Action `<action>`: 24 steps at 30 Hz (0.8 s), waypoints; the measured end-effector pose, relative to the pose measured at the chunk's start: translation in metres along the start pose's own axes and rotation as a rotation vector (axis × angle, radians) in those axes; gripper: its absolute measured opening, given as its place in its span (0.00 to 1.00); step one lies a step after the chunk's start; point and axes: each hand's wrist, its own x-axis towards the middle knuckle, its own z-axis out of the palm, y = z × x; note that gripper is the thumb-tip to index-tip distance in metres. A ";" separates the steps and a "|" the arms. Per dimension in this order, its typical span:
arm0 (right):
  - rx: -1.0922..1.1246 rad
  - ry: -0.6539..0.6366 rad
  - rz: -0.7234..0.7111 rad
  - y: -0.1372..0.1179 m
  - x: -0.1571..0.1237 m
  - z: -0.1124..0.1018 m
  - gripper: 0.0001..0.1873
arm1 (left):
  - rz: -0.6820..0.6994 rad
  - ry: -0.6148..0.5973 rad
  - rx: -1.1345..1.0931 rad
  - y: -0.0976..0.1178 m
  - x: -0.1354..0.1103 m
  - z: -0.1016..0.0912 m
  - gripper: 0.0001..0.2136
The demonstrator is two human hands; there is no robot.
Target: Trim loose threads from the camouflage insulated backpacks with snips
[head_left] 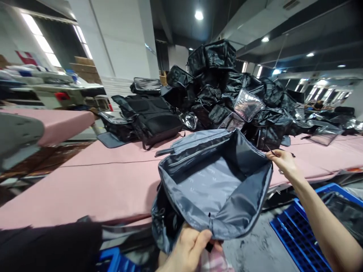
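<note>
A dark grey-blue backpack (212,181) is held up open in front of me, its printed grey lining facing me. My left hand (191,243) is closed on the near rim, thumb on top, beside a small black zipper end. At the right corner, my right hand (283,162) is closed in a pinch on the bag's edge. Thin dark bits show by its fingers, too small to name. The bag's far side, with a zipped strip and a hanging flap, leans over the pink-covered table (107,185). Its outside shows dark at the lower left.
Behind the bag rises a large heap of black camouflage bags (210,90), some with shiny silver linings. A black backpack (155,117) lies left of the heap. Blue plastic crates (295,234) stand lower right, and dark fabric (51,245) lies lower left. Sewing machines stand further left.
</note>
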 end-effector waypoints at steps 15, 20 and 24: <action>0.533 -0.304 0.197 0.001 -0.003 -0.009 0.28 | 0.003 -0.053 0.021 0.006 0.008 -0.013 0.28; 0.244 -0.441 0.065 -0.021 -0.007 -0.019 0.23 | -0.188 0.273 -0.129 0.030 0.018 -0.091 0.26; 0.056 -0.346 -0.115 -0.053 0.013 -0.005 0.24 | -0.243 0.472 -0.126 0.036 0.010 -0.152 0.19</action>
